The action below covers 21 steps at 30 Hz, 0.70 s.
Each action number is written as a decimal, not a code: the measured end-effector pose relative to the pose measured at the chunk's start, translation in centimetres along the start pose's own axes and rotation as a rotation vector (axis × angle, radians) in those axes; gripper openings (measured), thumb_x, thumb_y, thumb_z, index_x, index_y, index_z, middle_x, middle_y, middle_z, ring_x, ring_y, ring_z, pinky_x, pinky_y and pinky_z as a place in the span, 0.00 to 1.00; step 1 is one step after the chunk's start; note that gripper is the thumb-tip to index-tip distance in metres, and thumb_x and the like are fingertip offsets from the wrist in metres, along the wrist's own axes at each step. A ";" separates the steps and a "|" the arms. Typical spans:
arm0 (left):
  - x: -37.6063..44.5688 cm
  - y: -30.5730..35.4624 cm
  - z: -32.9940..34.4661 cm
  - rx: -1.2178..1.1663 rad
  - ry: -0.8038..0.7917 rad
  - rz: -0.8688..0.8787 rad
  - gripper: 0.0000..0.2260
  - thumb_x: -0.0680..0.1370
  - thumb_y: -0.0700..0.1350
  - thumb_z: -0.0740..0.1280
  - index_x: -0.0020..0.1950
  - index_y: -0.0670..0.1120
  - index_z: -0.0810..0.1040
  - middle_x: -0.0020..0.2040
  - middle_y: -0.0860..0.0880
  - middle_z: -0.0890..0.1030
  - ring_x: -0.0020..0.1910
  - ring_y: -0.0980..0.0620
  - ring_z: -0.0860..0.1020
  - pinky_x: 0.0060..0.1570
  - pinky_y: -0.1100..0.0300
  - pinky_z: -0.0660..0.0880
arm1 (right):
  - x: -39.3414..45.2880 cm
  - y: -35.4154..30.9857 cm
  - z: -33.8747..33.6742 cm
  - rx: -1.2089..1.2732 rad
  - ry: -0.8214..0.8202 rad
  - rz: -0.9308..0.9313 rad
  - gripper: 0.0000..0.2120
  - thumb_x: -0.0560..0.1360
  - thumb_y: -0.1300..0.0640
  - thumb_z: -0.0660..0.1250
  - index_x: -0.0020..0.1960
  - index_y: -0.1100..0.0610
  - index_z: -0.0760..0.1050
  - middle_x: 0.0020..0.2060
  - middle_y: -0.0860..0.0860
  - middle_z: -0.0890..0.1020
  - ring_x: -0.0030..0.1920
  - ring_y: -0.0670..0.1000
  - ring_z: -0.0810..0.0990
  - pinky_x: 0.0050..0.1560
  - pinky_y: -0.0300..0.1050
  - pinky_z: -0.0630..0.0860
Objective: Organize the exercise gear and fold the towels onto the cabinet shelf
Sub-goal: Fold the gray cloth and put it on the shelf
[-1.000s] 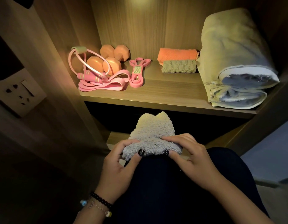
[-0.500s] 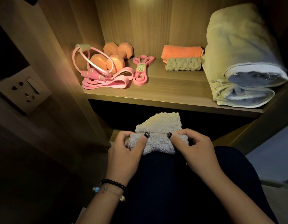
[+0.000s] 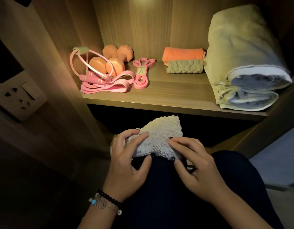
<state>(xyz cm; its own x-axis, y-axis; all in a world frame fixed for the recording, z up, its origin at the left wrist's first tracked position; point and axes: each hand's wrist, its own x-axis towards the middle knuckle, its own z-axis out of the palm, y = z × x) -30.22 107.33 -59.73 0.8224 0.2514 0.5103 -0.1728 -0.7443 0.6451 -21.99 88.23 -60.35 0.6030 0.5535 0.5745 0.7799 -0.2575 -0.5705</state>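
Resting on your dark-clad knee at 6 o'clock, the fluffy cream towel (image 3: 157,138) is partly folded, one corner peaking toward 12. The shelf (image 3: 167,100) front edge lies just beyond it. Your left hand (image 3: 128,161) and right hand (image 3: 195,164) each pinch its near edge, thumbs beneath.

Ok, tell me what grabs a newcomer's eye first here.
Both hands, left hand and right hand, pinch a small fluffy towel on the lap, below the lit shelf. On the shelf's left lie pink bands and orange dumbbells; a big folded towel fills its right end.
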 end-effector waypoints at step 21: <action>-0.2 3.2 0.2 -0.212 0.066 -0.446 0.16 0.69 0.61 0.71 0.35 0.48 0.77 0.32 0.51 0.79 0.31 0.55 0.76 0.31 0.58 0.72 | 0.1 -1.1 -1.7 0.305 -0.024 0.455 0.05 0.75 0.49 0.68 0.50 0.41 0.77 0.44 0.47 0.82 0.33 0.51 0.78 0.32 0.45 0.73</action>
<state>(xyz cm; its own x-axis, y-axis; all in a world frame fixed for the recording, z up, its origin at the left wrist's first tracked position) -30.89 104.76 -57.85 0.8064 0.5605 0.1888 0.0761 -0.4150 0.9066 -22.54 87.23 -58.64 0.8612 0.4588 0.2187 0.3554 -0.2360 -0.9044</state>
